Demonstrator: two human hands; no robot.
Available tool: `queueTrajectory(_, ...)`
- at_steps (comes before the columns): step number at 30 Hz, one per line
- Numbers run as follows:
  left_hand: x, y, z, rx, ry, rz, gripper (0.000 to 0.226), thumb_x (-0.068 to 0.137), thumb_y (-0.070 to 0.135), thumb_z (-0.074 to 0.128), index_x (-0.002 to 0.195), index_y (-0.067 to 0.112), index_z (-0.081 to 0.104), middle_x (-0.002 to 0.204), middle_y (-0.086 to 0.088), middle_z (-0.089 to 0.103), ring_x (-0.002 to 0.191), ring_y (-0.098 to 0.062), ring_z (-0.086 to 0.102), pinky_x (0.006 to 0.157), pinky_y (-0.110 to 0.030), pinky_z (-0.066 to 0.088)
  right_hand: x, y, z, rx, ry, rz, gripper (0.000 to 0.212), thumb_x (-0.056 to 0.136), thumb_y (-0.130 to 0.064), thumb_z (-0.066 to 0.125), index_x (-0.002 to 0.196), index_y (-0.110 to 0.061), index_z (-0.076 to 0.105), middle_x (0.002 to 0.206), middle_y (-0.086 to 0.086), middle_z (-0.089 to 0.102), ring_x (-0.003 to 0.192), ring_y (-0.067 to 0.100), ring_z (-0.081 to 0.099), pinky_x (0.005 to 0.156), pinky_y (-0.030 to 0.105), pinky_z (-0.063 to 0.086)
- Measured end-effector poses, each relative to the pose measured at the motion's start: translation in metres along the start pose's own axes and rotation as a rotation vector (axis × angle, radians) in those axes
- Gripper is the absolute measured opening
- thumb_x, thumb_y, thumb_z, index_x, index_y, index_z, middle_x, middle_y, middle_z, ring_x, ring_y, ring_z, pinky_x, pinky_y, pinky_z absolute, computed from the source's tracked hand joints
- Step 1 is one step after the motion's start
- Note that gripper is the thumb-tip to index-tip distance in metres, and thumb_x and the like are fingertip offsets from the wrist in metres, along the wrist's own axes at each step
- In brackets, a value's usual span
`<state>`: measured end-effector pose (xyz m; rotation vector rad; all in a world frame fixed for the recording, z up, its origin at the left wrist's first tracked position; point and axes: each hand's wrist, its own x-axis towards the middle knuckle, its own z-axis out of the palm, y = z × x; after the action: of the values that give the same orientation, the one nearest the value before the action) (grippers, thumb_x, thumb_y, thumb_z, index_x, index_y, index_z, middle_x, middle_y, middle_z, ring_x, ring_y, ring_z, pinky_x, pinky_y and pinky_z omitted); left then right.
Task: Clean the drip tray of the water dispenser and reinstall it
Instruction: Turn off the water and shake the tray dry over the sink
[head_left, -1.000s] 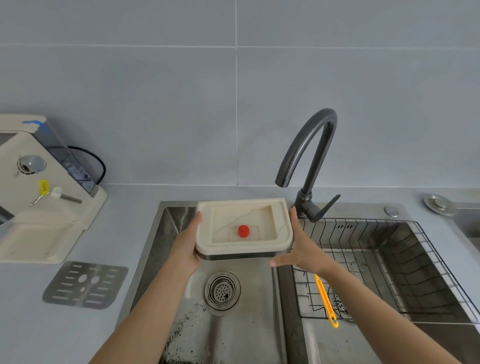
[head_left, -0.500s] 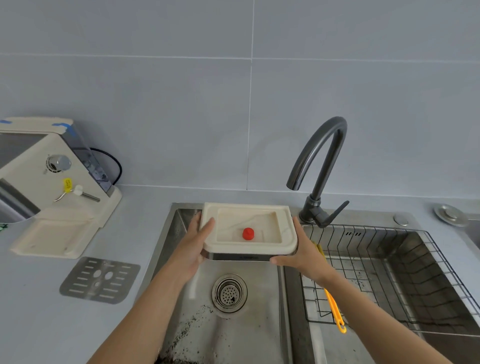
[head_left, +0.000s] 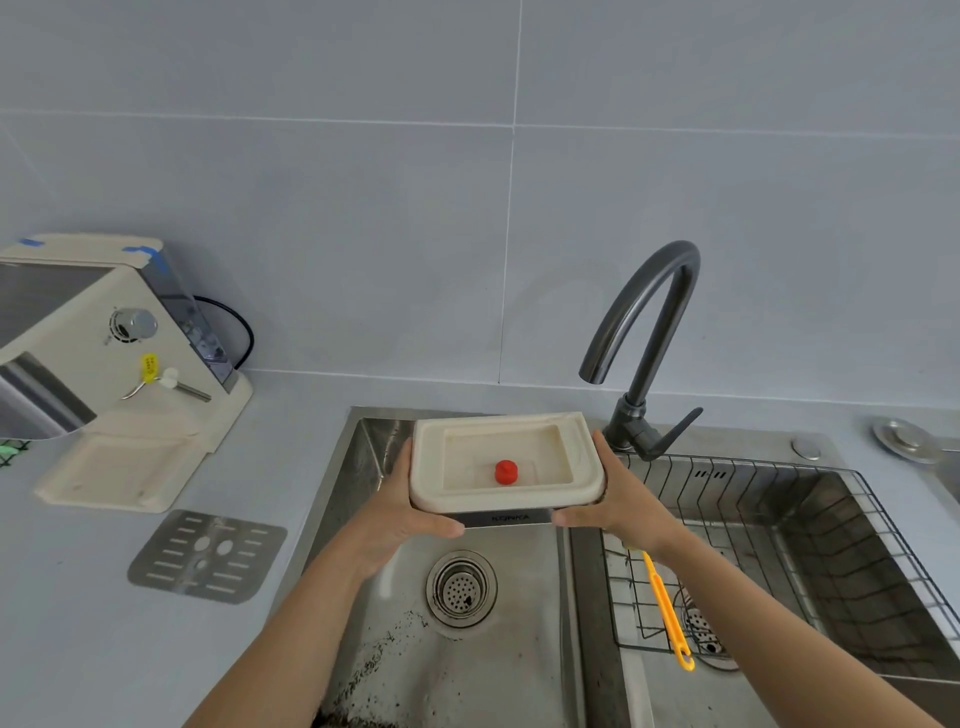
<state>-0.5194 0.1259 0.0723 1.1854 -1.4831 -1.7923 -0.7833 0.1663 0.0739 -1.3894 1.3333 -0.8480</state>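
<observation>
Overhead, grey tiled wall (head_left: 363, 208) backs a grey counter (head_left: 78, 649); left hand (head_left: 400, 512) and right hand (head_left: 623, 506) grip the drip tray (head_left: 506, 499) above the steel sink (head_left: 519, 649).

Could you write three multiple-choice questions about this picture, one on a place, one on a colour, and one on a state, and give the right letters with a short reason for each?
1. Where does the perforated metal grate lie?
A. in the left sink basin
B. on the counter in front of the water dispenser
C. on top of the drip tray

2. What colour is the small float inside the drip tray?
A. red
B. blue
C. green

3. How is the drip tray held?
A. by the left hand alone
B. it rests on the sink floor
C. by both hands above the left basin

Answers:
1 B: the grate sits flat on the grey counter below the dispenser's base.
2 A: the red float stands in the tray's recess.
3 C: the left hand and the right hand grip its two sides above the drain.
</observation>
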Motion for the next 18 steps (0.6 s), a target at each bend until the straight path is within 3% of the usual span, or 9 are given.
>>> queueTrajectory(6, 0.0002, -0.0051, 0.0009, -0.020, 0.026, -0.014, 0.106, 0.049, 0.001, 0.076, 0.139, 0.032, 0.029, 0.123, 0.003, 0.056, 0.114, -0.012, 0.053, 0.077, -0.018, 0.052, 0.0005, 0.0007, 0.0020, -0.042, 0.004, 0.034, 0.095, 0.047, -0.035, 0.085, 0.127, -0.024, 0.035, 0.122, 0.003, 0.051, 0.115, 0.019, 0.054, 0.093, 0.039, 0.053)
queueTrajectory(11, 0.0000, -0.0087, -0.0008, -0.070, 0.033, -0.015, 0.107, 0.038, 0.012, 0.081, 0.133, 0.033, 0.037, 0.121, 0.003, 0.058, 0.118, -0.018, 0.052, 0.088, -0.026, 0.048, 0.0027, -0.0009, 0.0048, -0.048, 0.021, 0.060, 0.097, 0.047, -0.037, 0.084, 0.129, -0.028, 0.035, 0.121, -0.005, 0.055, 0.115, 0.014, 0.055, 0.095, 0.038, 0.052)
queueTrajectory(18, 0.0021, -0.0098, -0.0034, -0.060, 0.050, -0.002, 0.108, 0.038, 0.017, 0.081, 0.135, 0.032, 0.036, 0.122, 0.003, 0.058, 0.116, -0.015, 0.052, 0.082, -0.019, 0.046, 0.0054, 0.0047, 0.0062, -0.041, 0.027, 0.082, 0.093, 0.048, -0.037, 0.084, 0.127, -0.030, 0.036, 0.120, -0.005, 0.056, 0.115, 0.016, 0.055, 0.096, 0.040, 0.051)
